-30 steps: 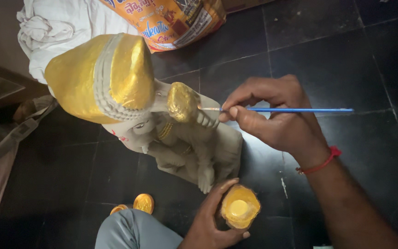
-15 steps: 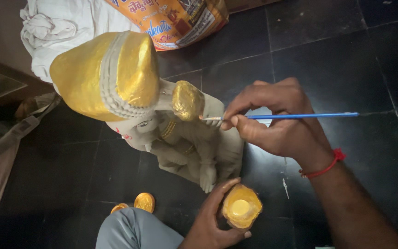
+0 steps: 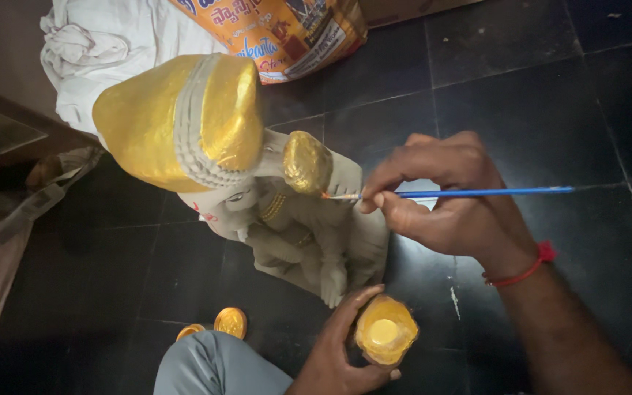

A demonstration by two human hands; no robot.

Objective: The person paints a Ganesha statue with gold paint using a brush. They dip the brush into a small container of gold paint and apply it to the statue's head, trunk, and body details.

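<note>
A grey clay statue (image 3: 294, 227) with a tall gold-painted crown (image 3: 184, 121) stands on the dark tiled floor. My right hand (image 3: 448, 201) pinches a thin blue-handled paintbrush (image 3: 477, 193), and its tip touches the gold-painted ball (image 3: 306, 162) that the statue holds up. A red thread circles that wrist. My left hand (image 3: 345, 351) rests low by my knee and grips a small pot of gold paint (image 3: 384, 330), its mouth facing up. The statue's base is partly hidden behind my hands.
White cloth (image 3: 89, 58) and an orange printed sack (image 3: 279, 29) lie behind the statue. Two gold-smeared lids (image 3: 221, 323) sit on the floor beside my grey-trousered knee (image 3: 213, 366). A wooden edge and a strap are at the left.
The brush tip has stayed at the gold ball while my right hand shifted slightly. The view drifted a little. My left hand keeps the paint pot in place.
</note>
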